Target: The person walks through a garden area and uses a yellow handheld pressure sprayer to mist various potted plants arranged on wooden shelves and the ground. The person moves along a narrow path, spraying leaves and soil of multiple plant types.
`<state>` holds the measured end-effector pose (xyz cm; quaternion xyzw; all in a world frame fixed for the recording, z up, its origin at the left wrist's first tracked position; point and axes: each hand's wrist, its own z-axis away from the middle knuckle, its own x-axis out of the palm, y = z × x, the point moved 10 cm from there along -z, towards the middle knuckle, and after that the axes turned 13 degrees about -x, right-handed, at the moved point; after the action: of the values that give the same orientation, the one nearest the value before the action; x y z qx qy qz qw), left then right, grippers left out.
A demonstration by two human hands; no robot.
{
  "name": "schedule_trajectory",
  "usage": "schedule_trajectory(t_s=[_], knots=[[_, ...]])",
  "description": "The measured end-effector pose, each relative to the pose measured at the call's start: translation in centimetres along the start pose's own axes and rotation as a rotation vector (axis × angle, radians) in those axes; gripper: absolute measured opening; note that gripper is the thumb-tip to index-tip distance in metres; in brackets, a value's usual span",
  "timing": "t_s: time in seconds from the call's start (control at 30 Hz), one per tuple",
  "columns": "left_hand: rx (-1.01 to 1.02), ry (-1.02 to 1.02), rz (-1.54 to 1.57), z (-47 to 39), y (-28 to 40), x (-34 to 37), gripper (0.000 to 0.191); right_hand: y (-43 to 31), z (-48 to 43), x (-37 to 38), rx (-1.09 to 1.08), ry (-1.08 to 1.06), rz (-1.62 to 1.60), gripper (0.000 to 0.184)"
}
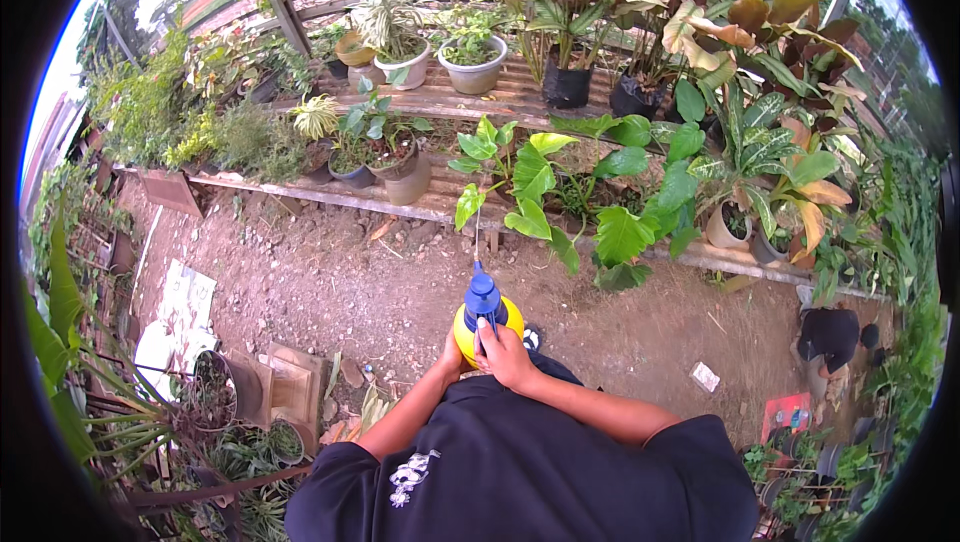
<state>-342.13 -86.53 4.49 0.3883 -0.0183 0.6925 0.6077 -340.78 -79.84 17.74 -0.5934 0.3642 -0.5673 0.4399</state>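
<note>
Close in front of my body is a yellow pump sprayer [513, 314] with a blue head and nozzle. My right hand [507, 359] grips its blue handle, the thumb lying along the top. Around the left side of the yellow tank, my left hand [451, 359] supports it from low down; part of that hand is hidden behind the tank. A thin, pale streak of spray runs from the nozzle towards a potted plant with broad green leaves [534, 176] on the lower shelf.
Potted plants line a tiered corrugated shelf [352, 201], including a white pot [474, 66] and black grow bags [565, 83]. A pale block [705, 377] lies on the dirt ground [630, 324]. Another person [828, 336] bends at far right. A wooden stand [294, 384] is at left.
</note>
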Motion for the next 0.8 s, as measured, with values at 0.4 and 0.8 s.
schedule_trajectory(t_s=[0.4, 0.8], knots=[[0.131, 0.146, 0.058, 0.0, 8.8, -5.9, 0.048, 0.7, -8.5, 6.2, -0.009, -0.186, 0.061, 0.047], [0.096, 0.147, 0.259, -4.2, 14.9, -12.5, 0.058, 4.1, -19.8, 8.7, 0.124, -0.386, -0.042, 0.045]])
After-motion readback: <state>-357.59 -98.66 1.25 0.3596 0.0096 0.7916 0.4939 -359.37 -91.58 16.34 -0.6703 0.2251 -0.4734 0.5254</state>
